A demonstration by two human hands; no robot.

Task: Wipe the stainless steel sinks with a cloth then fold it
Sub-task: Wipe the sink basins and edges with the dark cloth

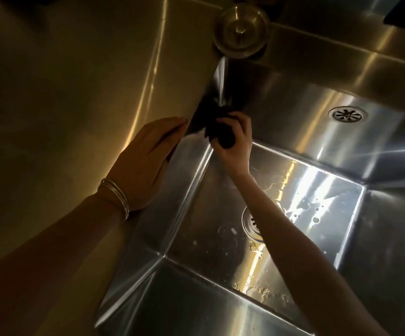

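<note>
A deep stainless steel sink (317, 190) fills the right and lower part of the view. Its floor is wet, with a round drain (251, 223) partly hidden behind my forearm. My right hand (235, 139) is shut on a dark bunched cloth (220, 132), pressed into the sink's far left corner. My left hand (145, 158) lies flat, fingers together, on the steel counter at the sink's left rim, with metal bangles on the wrist.
A round metal plug or strainer lid (241, 30) sits on the ledge behind the sink corner. An overflow grille (348, 113) is in the sink's back wall. The flat steel counter (63, 93) stretches away to the left.
</note>
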